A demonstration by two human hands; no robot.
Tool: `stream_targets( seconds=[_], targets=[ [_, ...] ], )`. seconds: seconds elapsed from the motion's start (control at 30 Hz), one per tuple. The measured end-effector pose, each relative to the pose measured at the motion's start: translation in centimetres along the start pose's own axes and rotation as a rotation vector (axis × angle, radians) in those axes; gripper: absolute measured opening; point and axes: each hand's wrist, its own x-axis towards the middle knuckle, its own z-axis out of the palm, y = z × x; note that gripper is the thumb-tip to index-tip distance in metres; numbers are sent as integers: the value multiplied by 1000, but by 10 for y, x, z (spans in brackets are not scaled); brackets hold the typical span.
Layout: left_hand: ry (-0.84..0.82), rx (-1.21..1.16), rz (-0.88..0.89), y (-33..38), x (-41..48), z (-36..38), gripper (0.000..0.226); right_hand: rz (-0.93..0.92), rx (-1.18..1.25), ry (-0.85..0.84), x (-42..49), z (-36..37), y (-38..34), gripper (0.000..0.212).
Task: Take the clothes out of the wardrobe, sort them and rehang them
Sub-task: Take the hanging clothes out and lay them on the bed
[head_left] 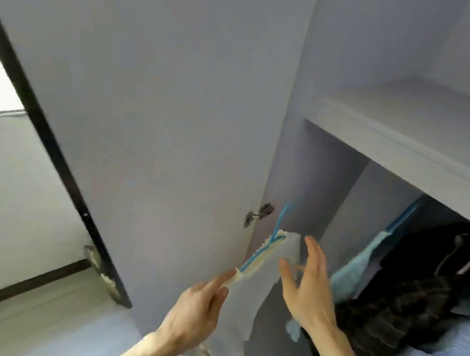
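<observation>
A person's left hand [196,301] is pinching the lower end of a blue hanger [260,251] carrying a thin, pale garment [252,284], which is hanging just in front of the open wardrobe door [147,106], below the door's metal hinge [258,215]. The right hand [308,292] is hovering just right of the door's edge, fingers straight and spread, holding nothing, close beside the garment. Further right of the door, a light blue garment [356,268] and bunched dark clothes [389,311] are hanging under a shelf [414,126], crowding the space behind that hand, while a black door frame [40,128] is slanting along the door's left
</observation>
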Motion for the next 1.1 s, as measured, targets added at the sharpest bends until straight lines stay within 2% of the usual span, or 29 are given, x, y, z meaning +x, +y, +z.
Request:
stream_targets(
  seconds=[0.07, 0.17, 0.2, 0.3, 0.43, 0.53, 0.6, 0.67, 0.73, 0.83, 1.0, 1.1],
  targets=[
    [8, 72, -73, -27, -58, -14, 42, -40, 47, -212, -11, 44, -17, 65],
    [46, 178, -160, -55, -135, -37, 45, -138, 25, -542, -40, 98, -41, 43],
    [66, 235, -178, -62, -158, -44, 43, -179, 36, -596, -52, 113, -50, 42],
    [120, 387, -217, -79, -225, -64, 38, -291, 35, -674, -92, 160, -75, 64],
    [217, 446, -376, -88, -317, -85, 35, -459, -7, -756, -156, 198, -120, 65],
    [336, 418, -576, -86, -378, -85, 30, -671, 21, -835, -214, 219, -154, 57],
    [364, 329, -708, -84, -413, -80, 38, -790, 22, -893, -255, 231, -178, 55],
    [408, 203, -819, -82, -445, -75, 44, -896, 65, -938, -295, 235, -202, 43],
    [524, 77, -894, -75, -472, -74, 40, -1019, 121, -968, -332, 238, -221, 35],
    [714, -46, -976, -61, -508, -79, 32, -1108, 127, -1066, -378, 241, -250, 27],
    [984, -158, -1132, -40, -561, -84, 27, -1232, 158, -1212, -437, 236, -301, 33],
    [1113, -157, -1224, -28, -584, -88, 23, -1282, 305, -1323, -456, 236, -326, 39]
  ],
)
